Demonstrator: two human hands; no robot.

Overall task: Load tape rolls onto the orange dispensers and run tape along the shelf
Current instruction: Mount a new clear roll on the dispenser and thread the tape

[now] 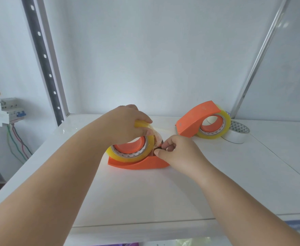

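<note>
Near dispenser [138,163] on shelf [145,196], left of far dispenser [197,119].

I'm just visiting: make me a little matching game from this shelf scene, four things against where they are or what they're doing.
1. left hand
2. right hand
3. far orange dispenser
4. white tape roll

a. lies flat behind the far dispenser
b. grips the top of the yellowish roll
c. stands untouched at the back right, loaded
d. pinches at the near dispenser's front end

Pairs: 1-b, 2-d, 3-c, 4-a
</note>
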